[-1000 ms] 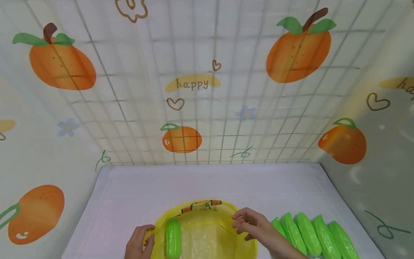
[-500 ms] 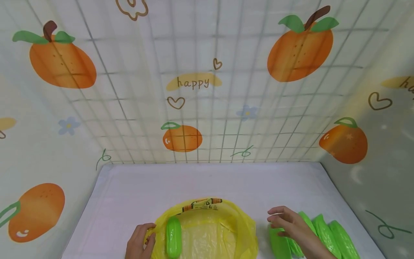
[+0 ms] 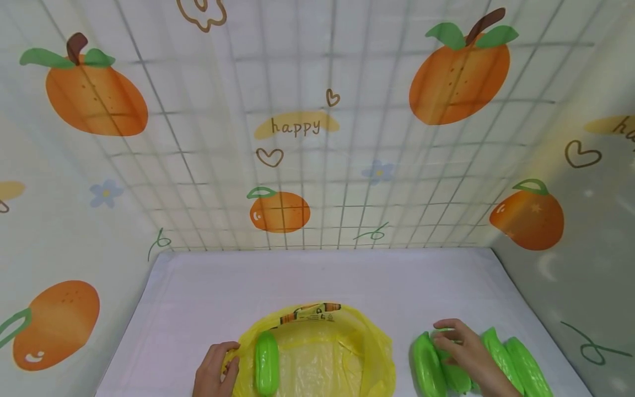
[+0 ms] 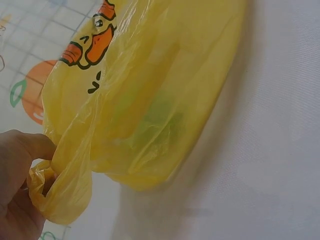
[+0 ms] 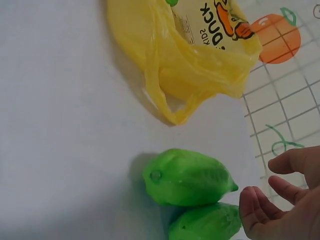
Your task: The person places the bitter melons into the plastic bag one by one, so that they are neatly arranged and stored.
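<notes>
Three-sided booth [image 3: 223, 215], fruit-printed walls [image 3: 377, 121], pale plain tabletop [image 3: 317, 275]

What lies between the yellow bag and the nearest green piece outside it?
Bare white tabletop separates the yellow bag from that green piece, in the right wrist view.

At six o'clock in the head view, the yellow bag [image 3: 379, 358] is showing thin, see-through plastic film, creased and catching glossy streaks; its handle [image 4: 72, 187] is crinkling finely. The green vegetable-shaped pieces [image 3: 528, 366] at four o'clock are looking like shiny plastic, gently lumpy and gleaming. The bench [image 3: 317, 278] is wearing matt white cloth, finely woven. At twelve, the printed hanging [image 3: 307, 71] is looking smooth, thin and mostly matt.
</notes>
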`<state>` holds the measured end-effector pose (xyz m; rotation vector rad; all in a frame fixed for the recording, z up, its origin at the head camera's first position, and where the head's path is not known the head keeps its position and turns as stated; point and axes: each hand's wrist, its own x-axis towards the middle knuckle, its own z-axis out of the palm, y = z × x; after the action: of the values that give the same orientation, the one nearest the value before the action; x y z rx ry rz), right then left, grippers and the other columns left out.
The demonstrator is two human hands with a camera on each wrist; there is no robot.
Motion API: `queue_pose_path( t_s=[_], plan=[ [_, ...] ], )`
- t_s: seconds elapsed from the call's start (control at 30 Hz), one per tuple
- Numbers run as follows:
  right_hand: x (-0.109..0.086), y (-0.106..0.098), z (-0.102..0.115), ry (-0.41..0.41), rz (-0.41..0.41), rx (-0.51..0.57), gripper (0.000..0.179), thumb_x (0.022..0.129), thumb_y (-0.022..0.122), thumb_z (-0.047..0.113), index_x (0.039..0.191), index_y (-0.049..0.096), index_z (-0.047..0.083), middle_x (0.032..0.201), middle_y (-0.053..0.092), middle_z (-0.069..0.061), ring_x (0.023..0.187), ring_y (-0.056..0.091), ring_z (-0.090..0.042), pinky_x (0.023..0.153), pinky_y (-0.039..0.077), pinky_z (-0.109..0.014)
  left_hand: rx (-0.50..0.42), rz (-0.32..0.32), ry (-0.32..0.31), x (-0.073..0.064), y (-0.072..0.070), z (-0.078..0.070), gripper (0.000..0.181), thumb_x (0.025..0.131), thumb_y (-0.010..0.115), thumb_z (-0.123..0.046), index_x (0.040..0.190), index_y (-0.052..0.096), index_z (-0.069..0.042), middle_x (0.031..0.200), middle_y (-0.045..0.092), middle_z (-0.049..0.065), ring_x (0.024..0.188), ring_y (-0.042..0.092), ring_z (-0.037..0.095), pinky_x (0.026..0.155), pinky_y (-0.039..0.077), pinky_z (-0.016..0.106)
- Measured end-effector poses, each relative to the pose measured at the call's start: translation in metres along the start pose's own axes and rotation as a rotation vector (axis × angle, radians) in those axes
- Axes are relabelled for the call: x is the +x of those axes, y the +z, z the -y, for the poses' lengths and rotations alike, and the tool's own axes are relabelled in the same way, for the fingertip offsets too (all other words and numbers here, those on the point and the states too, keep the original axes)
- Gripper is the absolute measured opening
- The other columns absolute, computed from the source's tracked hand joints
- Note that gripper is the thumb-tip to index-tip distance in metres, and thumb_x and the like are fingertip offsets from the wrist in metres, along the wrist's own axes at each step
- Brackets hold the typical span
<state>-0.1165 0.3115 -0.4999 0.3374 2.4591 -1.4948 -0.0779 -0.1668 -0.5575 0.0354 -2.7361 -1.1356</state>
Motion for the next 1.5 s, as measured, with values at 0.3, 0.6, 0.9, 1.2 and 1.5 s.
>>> queue_pose_path(
  t_s=[0.3, 0.6, 0.9, 1.2, 1.5],
  plan=[
    [0.005, -0.007, -0.015, -0.010, -0.040, -0.115, 0.043, 0.098, 0.059, 0.013, 0.134, 0.044, -0.007, 0.125, 0.055, -0.030, 0.113, 0.057, -0.044, 0.077, 0.055, -0.039, 0.004, -0.014, 0.006, 0.000, -0.001, 0.000, 0.019, 0.092, 0.066, -0.003, 0.110, 0.065, -0.012, 0.098, 0.056, -0.002, 0.076, 0.049, 0.001, 0.064, 0.050, 0.021],
    [0.008, -0.005, -0.025, -0.110, -0.088, -0.277, 0.039, 0.093, 0.066, 0.011, 0.129, 0.055, -0.001, 0.120, 0.061, -0.026, 0.101, 0.063, -0.039, 0.073, 0.056, -0.040, 0.000, -0.015, 0.002, -0.001, -0.001, 0.000, 0.019, 0.092, 0.066, -0.003, 0.109, 0.065, -0.011, 0.097, 0.056, -0.002, 0.073, 0.047, 0.000, 0.062, 0.049, 0.020],
    [0.010, 0.011, -0.024, -0.296, -0.117, -0.663, 0.040, 0.086, 0.075, 0.017, 0.121, 0.065, 0.000, 0.113, 0.065, -0.016, 0.103, 0.060, -0.038, 0.086, 0.049, -0.055, -0.004, -0.018, 0.015, -0.001, -0.001, -0.001, 0.019, 0.091, 0.066, -0.002, 0.109, 0.065, -0.010, 0.096, 0.056, -0.002, 0.073, 0.048, 0.000, 0.062, 0.049, 0.020],
    [0.012, 0.016, -0.011, -0.231, -0.051, -0.718, 0.045, 0.087, 0.075, 0.023, 0.122, 0.064, -0.004, 0.111, 0.067, -0.019, 0.107, 0.058, -0.045, 0.089, 0.047, -0.059, 0.002, -0.031, 0.036, -0.001, -0.001, 0.000, 0.019, 0.091, 0.067, -0.001, 0.108, 0.065, -0.010, 0.097, 0.057, -0.001, 0.074, 0.048, 0.000, 0.062, 0.049, 0.020],
    [0.014, 0.025, -0.009, -0.219, 0.007, -0.626, 0.050, 0.087, 0.077, 0.019, 0.129, 0.060, -0.002, 0.095, 0.069, -0.004, 0.083, 0.063, -0.019, 0.073, 0.054, -0.042, -0.007, 0.004, 0.013, 0.000, 0.000, 0.002, 0.020, 0.092, 0.066, -0.002, 0.110, 0.064, -0.010, 0.098, 0.056, -0.002, 0.074, 0.048, 0.000, 0.063, 0.050, 0.020]
  ],
)
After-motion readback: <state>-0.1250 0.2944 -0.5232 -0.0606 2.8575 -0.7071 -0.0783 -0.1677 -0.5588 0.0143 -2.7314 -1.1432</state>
